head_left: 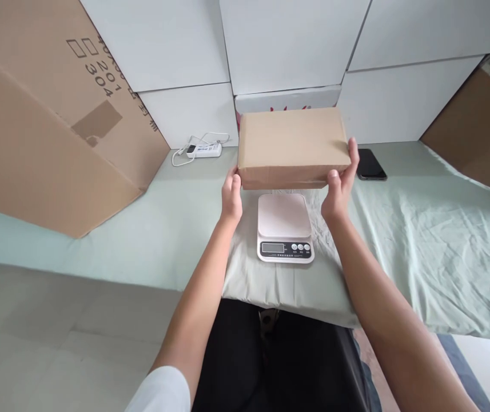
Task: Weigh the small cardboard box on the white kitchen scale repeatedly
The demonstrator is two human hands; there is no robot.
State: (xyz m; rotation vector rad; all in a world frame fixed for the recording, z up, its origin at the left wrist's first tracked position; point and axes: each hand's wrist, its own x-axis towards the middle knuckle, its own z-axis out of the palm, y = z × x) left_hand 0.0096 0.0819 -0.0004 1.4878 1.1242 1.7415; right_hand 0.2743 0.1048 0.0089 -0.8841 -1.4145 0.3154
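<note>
Head view: a cardboard box (294,140) held between 2 hands, just beyond a white scale (285,217).

Left grip (231,197) and right grip (339,186) are closed on the box's 2 ends. The scale sits on the cloth-covered desk (454,240). A phone (371,165) lies to the right, a white device (204,150) with a cable (210,136) to the left; stacked white boxes (283,46) block the back, and large cartons (47,126) flank both sides.

The box (294,140) is matt cardboard, the scale (285,216) smooth plastic.
</note>
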